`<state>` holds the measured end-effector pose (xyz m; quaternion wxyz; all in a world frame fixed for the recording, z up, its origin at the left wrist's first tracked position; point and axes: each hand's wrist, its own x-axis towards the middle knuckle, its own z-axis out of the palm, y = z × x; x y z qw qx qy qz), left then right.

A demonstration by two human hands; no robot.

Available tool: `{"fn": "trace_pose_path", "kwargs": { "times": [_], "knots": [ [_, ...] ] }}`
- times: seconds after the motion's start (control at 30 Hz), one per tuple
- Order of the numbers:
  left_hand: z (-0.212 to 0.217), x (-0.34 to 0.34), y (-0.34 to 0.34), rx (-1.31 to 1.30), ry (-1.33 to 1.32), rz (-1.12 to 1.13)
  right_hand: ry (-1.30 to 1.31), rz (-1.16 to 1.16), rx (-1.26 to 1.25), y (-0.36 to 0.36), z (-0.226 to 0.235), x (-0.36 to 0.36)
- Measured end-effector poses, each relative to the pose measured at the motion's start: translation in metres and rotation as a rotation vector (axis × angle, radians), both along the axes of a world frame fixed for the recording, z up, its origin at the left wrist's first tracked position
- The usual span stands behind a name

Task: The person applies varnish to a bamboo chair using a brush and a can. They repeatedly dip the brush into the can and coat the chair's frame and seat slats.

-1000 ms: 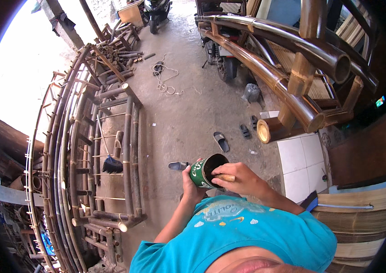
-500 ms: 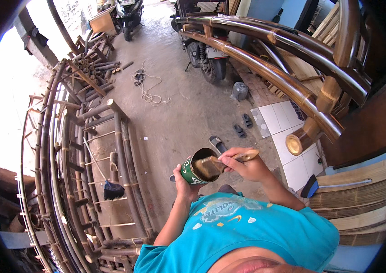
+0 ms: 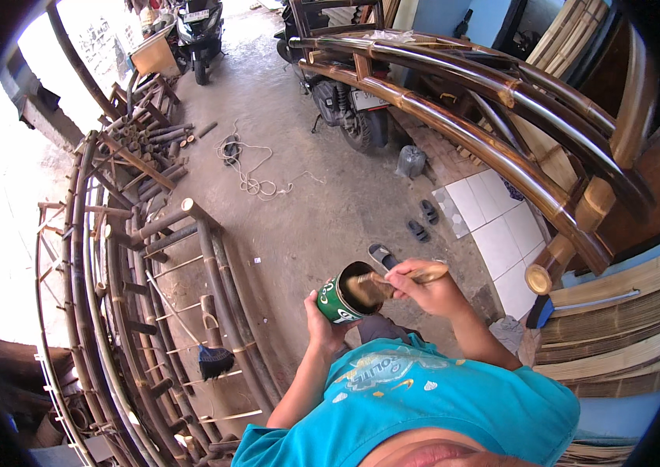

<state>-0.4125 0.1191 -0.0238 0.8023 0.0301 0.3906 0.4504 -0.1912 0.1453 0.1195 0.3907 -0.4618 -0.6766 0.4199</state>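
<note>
The head view shows the left hand (image 3: 326,330) clasped around a tilted green cylindrical can (image 3: 333,300). Right of this can, the right hand (image 3: 429,293) grips a flat, wooden-handled paintbrush (image 3: 379,285), its bristles (image 3: 362,291) at the can's mouth; a grey slide sandal (image 3: 381,254) lies beyond the can.

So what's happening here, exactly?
A person in a blue T-shirt holds a green tin in the left hand. The right hand grips a paintbrush, its bristles at the tin's open mouth. Ahead and to the right is a glossy bamboo frame.
</note>
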Motion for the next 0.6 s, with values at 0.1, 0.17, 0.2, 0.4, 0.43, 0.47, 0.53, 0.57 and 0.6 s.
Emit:
{"fn": "trace_pose_path", "kwargs": {
  "times": [0.1, 0.17, 0.2, 0.4, 0.43, 0.47, 0.53, 0.57, 0.6],
  "knots": [
    [-0.003, -0.002, 0.036, -0.049, 0.014, 0.01, 0.276, -0.045, -0.28, 0.033, -0.025, 0.007],
    [-0.005, -0.004, 0.066, -0.074, 0.014, 0.046, 0.371, -0.17, -0.354, 0.063, -0.039, 0.011],
    [-0.004, -0.005, 0.086, -0.076, 0.016, 0.064, 0.421, -0.23, -0.381, 0.082, -0.045, 0.013],
    [-0.006, -0.009, 0.214, 0.053, -0.162, -0.001, 0.88, -0.32, -0.63, 0.202, -0.078, 0.027],
    [-0.005, -0.008, 0.233, 0.078, -0.213, -0.033, 0.997, -0.337, -0.672, 0.219, -0.091, 0.028],
    [-0.003, -0.008, 0.261, 0.12, -0.243, -0.031, 1.117, -0.355, -0.709, 0.234, -0.102, 0.032],
    [0.005, -0.005, 0.304, 0.11, -0.281, -0.038, 1.29, -0.348, -0.694, 0.257, -0.099, 0.032],
    [0.012, -0.004, 0.319, 0.099, -0.288, -0.028, 1.312, -0.278, -0.64, 0.266, -0.095, 0.038],
    [0.018, 0.001, 0.337, 0.09, -0.268, 0.018, 1.304, -0.263, -0.572, 0.276, -0.093, 0.046]
  ]
}}
